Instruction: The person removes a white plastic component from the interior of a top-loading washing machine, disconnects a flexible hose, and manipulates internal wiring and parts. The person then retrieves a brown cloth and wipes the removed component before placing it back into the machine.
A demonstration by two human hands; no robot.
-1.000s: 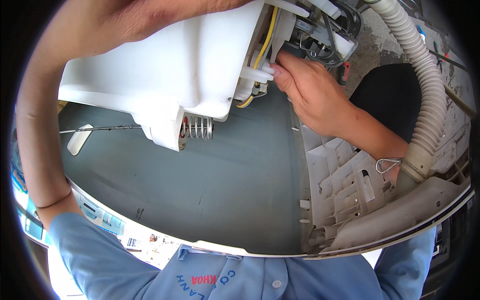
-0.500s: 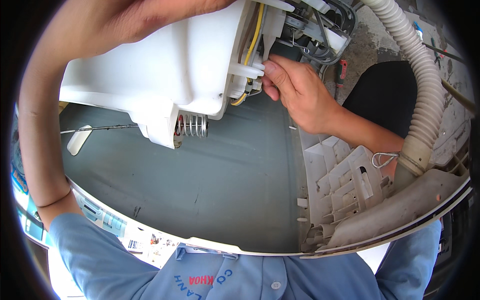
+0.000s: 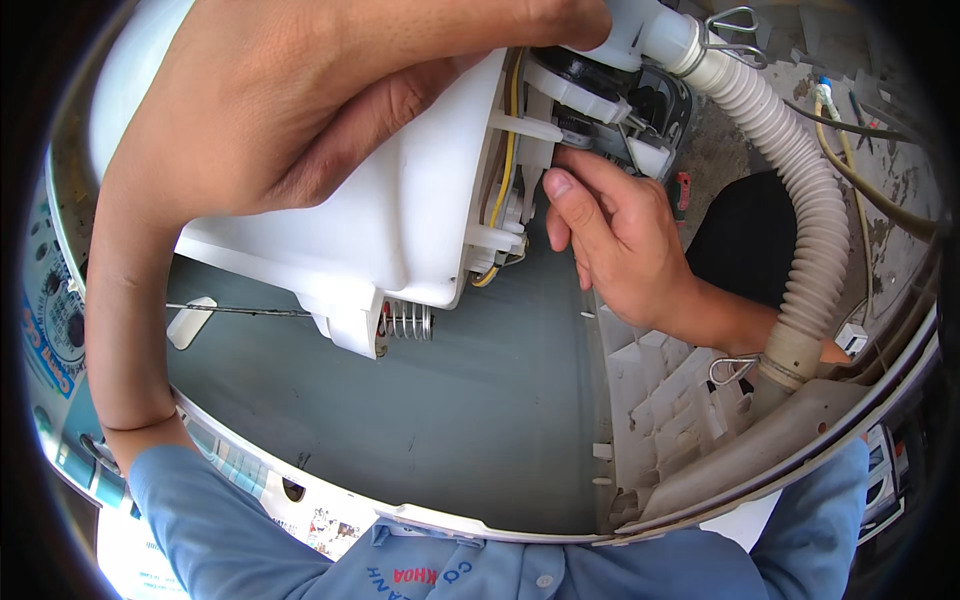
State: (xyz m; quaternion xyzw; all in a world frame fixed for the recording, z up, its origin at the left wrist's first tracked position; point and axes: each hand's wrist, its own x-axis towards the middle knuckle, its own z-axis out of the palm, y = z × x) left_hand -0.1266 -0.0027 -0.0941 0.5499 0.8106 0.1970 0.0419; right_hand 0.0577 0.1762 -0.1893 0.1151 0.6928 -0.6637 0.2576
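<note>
My left hand [image 3: 290,110] grips the upper part of a large white plastic tub [image 3: 340,250], its index finger reaching right to a translucent fitting [image 3: 625,35]. My right hand [image 3: 625,240] is beside the tub's mechanism, index fingertip hidden under a grey part [image 3: 577,138], thumb apart and other fingers loosely curled. Yellow and grey wires [image 3: 495,215] run down the tub's side. A coiled spring [image 3: 408,320] sits on a rod below the tub. A ribbed drain hose [image 3: 810,210] runs from the top fitting to the lower right.
The tub is inside a grey cabinet [image 3: 420,420] with a ribbed plastic base [image 3: 660,410] on the right. A red-handled tool [image 3: 682,195] lies on the stained floor beyond a dark shape [image 3: 740,230]. Cables [image 3: 890,205] extend at the right.
The view has shifted, so the cabinet appears lower. The top fitting and more of my left hand now show. My right thumb has come away from the white bracket it pinched.
</note>
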